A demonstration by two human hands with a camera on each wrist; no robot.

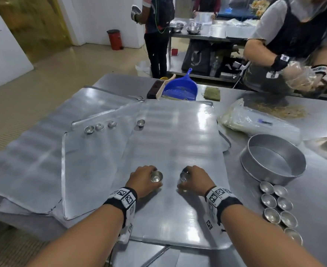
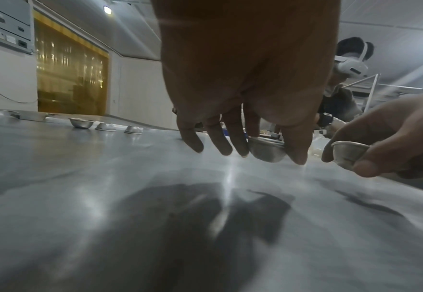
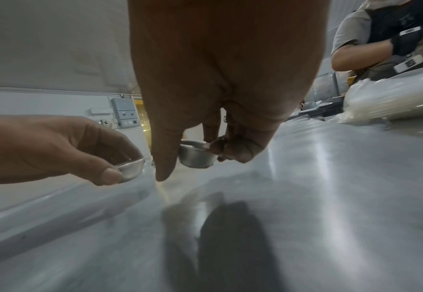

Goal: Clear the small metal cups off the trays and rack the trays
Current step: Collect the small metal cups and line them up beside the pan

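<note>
Left hand: the left hand (image 1: 142,180) hangs just above the top tray (image 1: 178,151), thumb and fingers curled round a small metal cup (image 1: 156,176); the left wrist view shows that cup (image 2: 267,151) pinched between thumb and forefinger, clear of the tray surface.
Right hand: the right hand (image 1: 196,178) sits beside the left over the same tray, gripping a second cup (image 1: 183,176); in the right wrist view the second cup (image 3: 197,157) is held between thumb and curled fingers, lifted off the metal.
Top tray: a flat steel sheet, lying on other overlapping trays (image 1: 33,151) that spread to its left.
Cups left on the trays: three cups in a row (image 1: 99,127) on the tray just left of the top tray's far end, at least two of them upside down; a fourth cup (image 1: 140,122) stands near the top tray's far left corner.
Cleared cups: a cluster of cups (image 1: 277,205) stands in two rows on the table (image 1: 312,209), right of the top tray.
Round tin: a round baking tin (image 1: 273,158) sits right of the top tray, just beyond the cluster.
Beyond the top tray: a blue dustpan (image 1: 180,87), a brush (image 1: 159,87) and a scouring pad (image 1: 212,93).
Far right of the top tray: a plastic bag (image 1: 255,120), and another person (image 1: 293,41) working at the table.
</note>
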